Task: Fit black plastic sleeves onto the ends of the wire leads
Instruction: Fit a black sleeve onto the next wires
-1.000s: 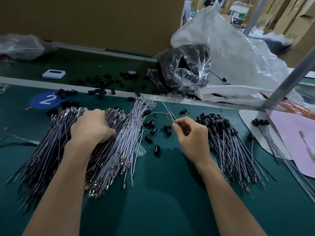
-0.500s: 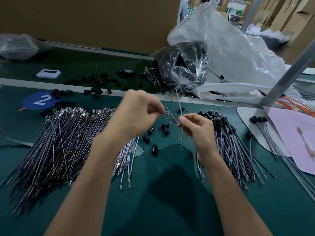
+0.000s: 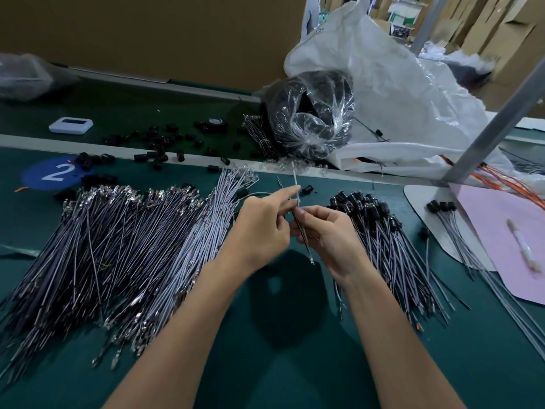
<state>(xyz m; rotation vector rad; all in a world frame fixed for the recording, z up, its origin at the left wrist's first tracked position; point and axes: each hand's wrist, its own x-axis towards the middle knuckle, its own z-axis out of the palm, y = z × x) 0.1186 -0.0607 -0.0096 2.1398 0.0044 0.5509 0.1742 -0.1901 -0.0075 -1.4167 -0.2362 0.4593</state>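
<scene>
One wire lead (image 3: 296, 187) stands nearly upright above the middle of the desk (image 3: 283, 335), pinched low down by the right hand (image 3: 327, 236) and just above by the left hand (image 3: 259, 228), whose forefinger stretches along it; whether a sleeve is on it yet I cannot tell. A smaller bundle of sleeved leads (image 3: 383, 231) lies to the right, a much larger pile of bare leads (image 3: 132, 237) to the left, with loose black sleeves (image 3: 153, 157) scattered beyond. I judge the job well short of half done.
</scene>
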